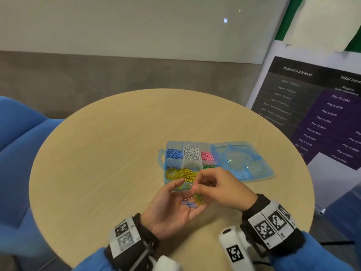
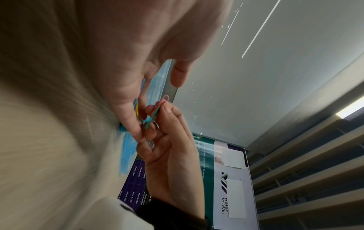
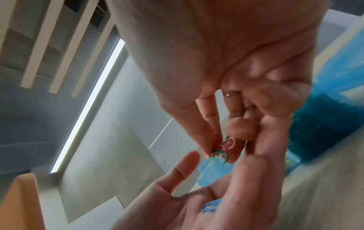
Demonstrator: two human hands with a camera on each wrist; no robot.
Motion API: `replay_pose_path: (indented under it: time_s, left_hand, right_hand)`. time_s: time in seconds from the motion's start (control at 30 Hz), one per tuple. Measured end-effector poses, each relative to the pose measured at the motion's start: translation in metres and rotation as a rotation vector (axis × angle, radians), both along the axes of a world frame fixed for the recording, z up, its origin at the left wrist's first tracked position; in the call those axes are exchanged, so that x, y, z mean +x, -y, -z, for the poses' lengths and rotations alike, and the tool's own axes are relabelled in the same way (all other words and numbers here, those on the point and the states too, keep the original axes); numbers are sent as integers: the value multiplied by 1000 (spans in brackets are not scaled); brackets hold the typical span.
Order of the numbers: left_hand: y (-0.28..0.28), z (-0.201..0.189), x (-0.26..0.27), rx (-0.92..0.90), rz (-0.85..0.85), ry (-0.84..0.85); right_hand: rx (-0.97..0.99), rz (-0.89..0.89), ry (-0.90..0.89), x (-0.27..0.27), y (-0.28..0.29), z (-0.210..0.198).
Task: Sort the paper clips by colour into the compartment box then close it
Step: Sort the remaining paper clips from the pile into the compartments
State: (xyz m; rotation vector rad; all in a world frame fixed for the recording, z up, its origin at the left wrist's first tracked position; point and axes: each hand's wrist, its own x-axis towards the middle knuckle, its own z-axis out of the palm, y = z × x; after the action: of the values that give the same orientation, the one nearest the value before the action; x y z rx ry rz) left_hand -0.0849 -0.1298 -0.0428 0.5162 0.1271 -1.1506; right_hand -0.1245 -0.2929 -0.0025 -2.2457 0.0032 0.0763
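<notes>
The blue compartment box (image 1: 162, 156) lies open on the round table, its lid (image 1: 242, 161) flat to the right. Blue clips (image 1: 173, 153), white clips (image 1: 192, 152), pink clips (image 1: 206, 155), green clips (image 1: 209, 166) and yellow clips (image 1: 180, 174) sit in separate compartments. My left hand (image 1: 175, 208) is palm up just in front of the box, cupping a blue clip (image 1: 189, 204) and yellow-green clips (image 1: 199, 198). My right hand (image 1: 214, 184) pinches a pink clip (image 2: 164, 99) and a green clip (image 2: 152, 117) above that palm.
The round wooden table (image 1: 117, 153) has bare surface left of and behind the box. A blue chair (image 1: 19, 143) stands at the left. A printed banner (image 1: 322, 114) leans at the right, past the table edge.
</notes>
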Motion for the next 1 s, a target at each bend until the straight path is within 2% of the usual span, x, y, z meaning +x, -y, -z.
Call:
replay_pose_path:
  time_s: [0.2,0.43,0.77,0.93,1.0]
  left_hand:
    - [3,0,-1,98,-36,81]
    - [3,-4,-7,115,14,198]
    - [1,-8,-8,138,9,219]
    - [0,-11,-9,135,3,202]
    - [0,-12,-9,135,3,200]
  right_hand:
    - [180,80,6,-2,4,-5]
    - [90,160,111,-2,1,-6]
    - [101,172,76,0,5,-11]
    - [113,365,271,29,28,-28]
    - [53,401,308,45,38,-30]
